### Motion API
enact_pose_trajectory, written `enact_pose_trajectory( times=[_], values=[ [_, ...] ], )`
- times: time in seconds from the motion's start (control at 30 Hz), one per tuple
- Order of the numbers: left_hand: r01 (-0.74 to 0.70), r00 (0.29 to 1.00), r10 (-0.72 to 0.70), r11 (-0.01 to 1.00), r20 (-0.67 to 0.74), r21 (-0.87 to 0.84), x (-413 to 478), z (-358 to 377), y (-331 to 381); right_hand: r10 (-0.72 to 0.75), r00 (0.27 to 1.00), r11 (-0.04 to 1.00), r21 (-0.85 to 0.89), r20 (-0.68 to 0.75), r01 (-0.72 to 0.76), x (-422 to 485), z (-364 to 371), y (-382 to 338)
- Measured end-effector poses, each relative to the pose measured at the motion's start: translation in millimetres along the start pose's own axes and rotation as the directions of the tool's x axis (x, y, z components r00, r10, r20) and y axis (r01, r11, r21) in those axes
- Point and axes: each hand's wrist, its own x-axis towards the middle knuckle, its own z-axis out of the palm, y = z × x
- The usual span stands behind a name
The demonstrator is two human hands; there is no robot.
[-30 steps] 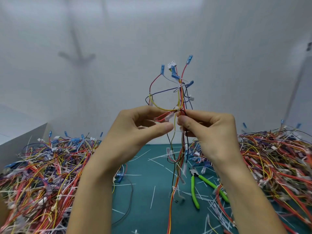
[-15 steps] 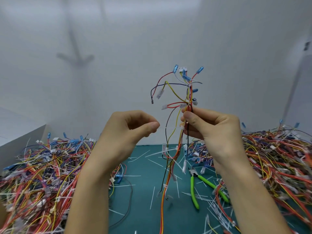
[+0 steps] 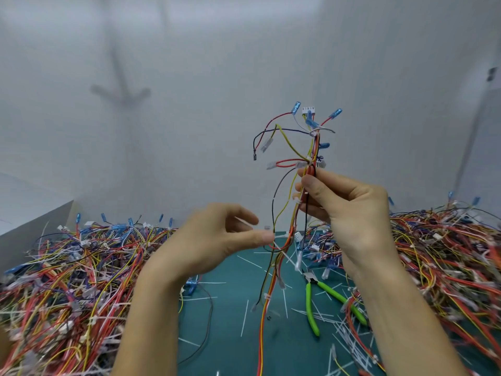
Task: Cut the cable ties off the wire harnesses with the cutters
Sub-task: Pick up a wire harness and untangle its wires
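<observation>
Evidently midway: cut tie strips [image 3: 244, 317] litter the tabletop [image 3: 233, 356], yet the harness [image 3: 314, 150] pinched upright in the right hand [image 3: 344, 213] still bears ties. The left hand [image 3: 214, 240] curls beside it, grip unclear; the cutters [image 3: 310, 305] lie idle.

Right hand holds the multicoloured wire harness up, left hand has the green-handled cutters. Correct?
Not quite. The head view shows the green-handled cutters lying on the teal mat, in neither hand. The left hand holds no tool, its fingers apart beside the hanging wires. The right hand does hold the multicoloured wire harness up.
</observation>
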Motion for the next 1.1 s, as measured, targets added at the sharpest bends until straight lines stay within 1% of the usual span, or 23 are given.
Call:
enact_pose_trajectory(
  times=[0.07,0.1,0.27,0.33,0.4,0.47,0.53,0.6,0.67,0.73,0.83,0.9,0.97,1.03,1.1],
  values=[
    [-0.013,0.997,0.013,1.0,0.077,0.004,1.7,3.4,0.1,0.007,1.0,1.0,0.023,-0.004,-0.007,-0.1,0.2,0.0],
    [-0.021,0.996,0.023,1.0,0.09,-0.02,2.9,5.3,0.4,0.01,1.0,0.999,0.03,-0.005,-0.01,0.0,0.6,0.4],
    [-0.071,0.995,0.081,0.986,0.058,-0.148,6.9,11.9,2.7,0.045,0.999,0.996,0.081,-0.002,-0.044,1.8,0.2,2.7],
    [-0.102,0.992,0.114,0.972,0.046,-0.211,6.7,13.1,4.0,0.057,0.998,0.995,0.074,0.031,-0.06,2.3,-0.7,3.3],
    [-0.121,0.991,0.132,0.964,0.03,-0.237,7.6,14.6,4.6,0.056,0.995,0.997,0.056,0.08,-0.061,2.2,-0.2,3.2],
    [-0.12,0.992,0.124,0.96,0.0,-0.253,9.0,16.2,5.1,0.048,0.991,0.999,0.006,0.127,-0.049,2.2,0.3,3.9],
    [-0.143,0.99,0.137,0.957,-0.04,-0.254,10.6,17.4,5.8,0.06,0.982,0.995,-0.092,0.177,-0.044,1.8,1.0,4.5],
    [-0.175,0.983,0.155,0.952,-0.1,-0.25,12.0,18.1,6.8,0.114,0.964,0.982,-0.177,0.238,-0.072,1.0,1.4,4.0],
    [-0.188,0.976,0.145,0.94,-0.165,-0.284,12.8,17.6,7.3,0.172,0.935,0.967,-0.233,0.31,-0.1,-0.1,1.9,2.6],
    [-0.197,0.971,0.142,0.932,-0.193,-0.305,12.8,16.0,6.8,0.186,0.917,0.956,-0.28,0.354,-0.085,-0.9,1.9,1.3],
    [-0.209,0.968,0.148,0.922,-0.204,-0.325,11.5,13.4,5.9,0.159,0.915,0.952,-0.304,0.372,-0.042,0.0,-1.6,1.6],
    [-0.219,0.964,0.148,0.912,-0.22,-0.347,10.4,11.7,6.7,0.171,0.904,0.944,-0.327,0.391,-0.037,0.7,-3.7,2.8],
    [-0.225,0.963,0.149,0.9,-0.223,-0.372,8.6,9.8,7.5,0.176,0.907,0.942,-0.333,0.382,-0.042,1.1,-4.0,4.9],
    [-0.226,0.97,0.164,0.88,-0.179,-0.419,5.9,6.0,6.3,0.163,0.928,0.953,-0.297,0.336,-0.06,1.9,-3.2,6.9],
    [-0.223,0.975,0.201,0.873,-0.096,-0.434,2.2,1.4,3.9,0.146,0.944,0.969,-0.234,0.296,-0.077,2.7,-2.4,8.9]
  ],
)
